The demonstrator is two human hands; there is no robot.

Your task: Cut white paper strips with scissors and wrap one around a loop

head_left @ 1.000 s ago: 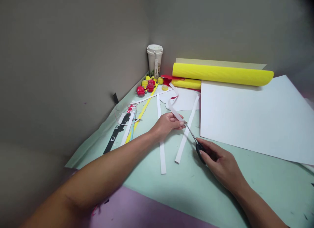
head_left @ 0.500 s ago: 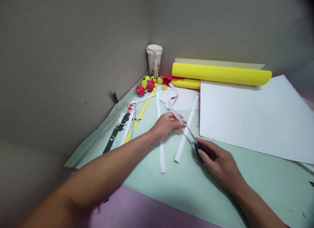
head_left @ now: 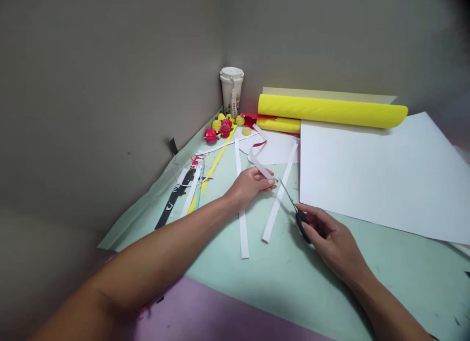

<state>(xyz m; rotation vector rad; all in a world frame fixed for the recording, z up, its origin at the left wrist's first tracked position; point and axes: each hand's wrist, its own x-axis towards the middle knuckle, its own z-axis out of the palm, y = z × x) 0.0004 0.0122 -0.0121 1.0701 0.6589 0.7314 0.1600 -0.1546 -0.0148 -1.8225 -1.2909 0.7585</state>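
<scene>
My left hand point(head_left: 251, 185) pinches the near end of a curled white paper strip point(head_left: 261, 168), which has a red underside showing at its bend. In my right hand point(head_left: 332, 235) are black-handled scissors point(head_left: 289, 193), fingers wrapped round the handles. The scissor tips point at the strip's held end, a small gap away from it. Below the hands, two straight white strips lie on the green table cover: one passes under my left wrist point(head_left: 243, 235), the other point(head_left: 273, 218) lies between my hands.
Yellow rolls point(head_left: 330, 110) lie at the back beside a large white sheet point(head_left: 374, 179). A lidded cup point(head_left: 231, 91) stands in the corner behind red and yellow balls point(head_left: 225, 130). Black scraps point(head_left: 171, 204) and a long yellow strip point(head_left: 220, 157) lie at left.
My right hand and the scissors have moved slightly right, and the tips have come away from the strip's end. My left hand still pinches the strip in nearly the same place.
</scene>
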